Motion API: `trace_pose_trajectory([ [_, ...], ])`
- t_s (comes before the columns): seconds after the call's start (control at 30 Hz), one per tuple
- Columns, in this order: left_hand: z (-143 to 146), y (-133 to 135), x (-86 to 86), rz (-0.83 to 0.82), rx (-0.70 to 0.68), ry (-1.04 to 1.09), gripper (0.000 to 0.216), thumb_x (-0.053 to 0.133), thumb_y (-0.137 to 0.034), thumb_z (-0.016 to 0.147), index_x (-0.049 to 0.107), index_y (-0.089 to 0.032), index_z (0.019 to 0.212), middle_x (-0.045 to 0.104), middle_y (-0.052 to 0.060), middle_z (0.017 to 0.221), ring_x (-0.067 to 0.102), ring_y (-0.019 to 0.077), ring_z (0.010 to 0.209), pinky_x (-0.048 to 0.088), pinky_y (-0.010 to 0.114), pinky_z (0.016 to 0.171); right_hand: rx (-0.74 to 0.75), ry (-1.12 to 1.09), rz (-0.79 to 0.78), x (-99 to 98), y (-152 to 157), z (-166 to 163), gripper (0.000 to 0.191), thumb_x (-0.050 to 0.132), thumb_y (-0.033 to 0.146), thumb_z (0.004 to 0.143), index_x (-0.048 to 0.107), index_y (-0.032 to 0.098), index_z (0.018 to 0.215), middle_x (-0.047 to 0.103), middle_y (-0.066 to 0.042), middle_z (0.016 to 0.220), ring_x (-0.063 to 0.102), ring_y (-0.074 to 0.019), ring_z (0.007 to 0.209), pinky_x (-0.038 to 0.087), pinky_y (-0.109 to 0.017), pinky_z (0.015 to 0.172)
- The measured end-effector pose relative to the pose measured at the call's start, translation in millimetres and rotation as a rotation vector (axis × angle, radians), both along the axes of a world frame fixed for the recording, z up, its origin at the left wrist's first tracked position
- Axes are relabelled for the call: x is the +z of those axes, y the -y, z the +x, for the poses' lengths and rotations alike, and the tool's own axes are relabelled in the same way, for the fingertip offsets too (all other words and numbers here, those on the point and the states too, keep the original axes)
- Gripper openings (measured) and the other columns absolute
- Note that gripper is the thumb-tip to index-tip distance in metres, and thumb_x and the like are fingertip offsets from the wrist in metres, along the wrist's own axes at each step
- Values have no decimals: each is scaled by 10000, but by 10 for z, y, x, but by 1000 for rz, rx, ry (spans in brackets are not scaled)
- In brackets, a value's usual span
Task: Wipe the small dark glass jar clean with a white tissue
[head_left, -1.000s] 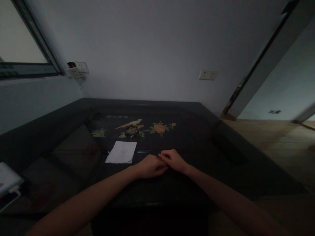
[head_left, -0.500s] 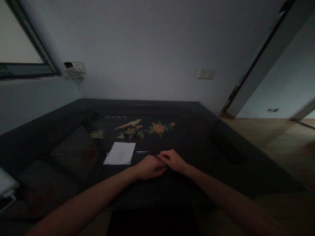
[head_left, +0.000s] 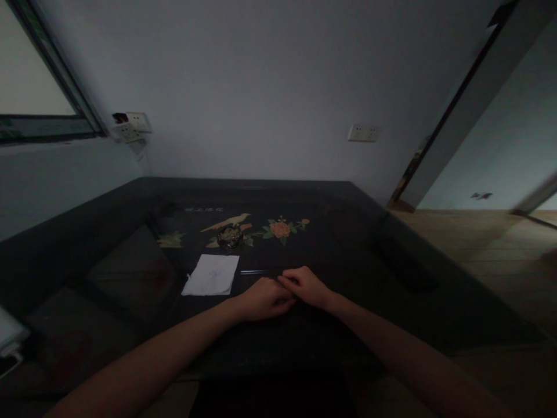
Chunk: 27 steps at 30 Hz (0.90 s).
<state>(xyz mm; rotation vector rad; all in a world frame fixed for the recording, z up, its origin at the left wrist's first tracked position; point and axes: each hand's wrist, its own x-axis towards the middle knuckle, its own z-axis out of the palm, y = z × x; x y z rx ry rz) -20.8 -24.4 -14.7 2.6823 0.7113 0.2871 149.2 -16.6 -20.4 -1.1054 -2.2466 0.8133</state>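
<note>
Both of my hands meet low in the middle of the head view, over the near part of a dark table. My left hand is loosely closed, fingers curled under, and I see nothing in it. My right hand has its fingers bent together and touches the knuckles of the left. Left of them lies a white sheet of paper with a ragged left edge and a faint mark. Just behind the paper stands a small round dish that looks like glass.
A bird and flower picture decorates the tabletop. On the right lies a long dark shape, too dim to make out. A white object shows at the left edge. Behind the table is a wall with a socket; wooden floor lies right.
The whole view has shifted very slightly, with the table and paper a little lower. My hands keep the same pose and contact.
</note>
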Motion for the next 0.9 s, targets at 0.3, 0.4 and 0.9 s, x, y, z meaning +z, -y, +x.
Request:
trace_pose_trajectory([
  [0.3, 0, -13, -4, -33, 9, -22, 237, 476, -228, 859, 607, -161, 673, 585, 5, 598, 469, 98, 522, 310, 207, 523, 29, -9, -16, 7, -15, 13, 367, 451, 312, 896, 394, 178, 559, 384, 55, 532, 365, -87, 522, 227, -241, 522],
  [0.4, -6, -5, 6, -44, 11, -17, 240, 471, -225, 862, 607, -163, 674, 583, 1, 591, 458, 96, 506, 301, 208, 510, 30, -10, -21, 13, -17, 17, 368, 449, 323, 896, 396, 179, 562, 380, 55, 529, 361, -87, 520, 230, -240, 520],
  [0.9, -8, 11, -8, 30, 22, -18, 244, 476, -242, 874, 629, -171, 698, 616, 10, 631, 510, 111, 540, 303, 223, 510, 37, -2, -30, 12, -26, 6, 380, 443, 341, 907, 419, 175, 567, 404, 51, 543, 370, -93, 536, 257, -234, 532],
])
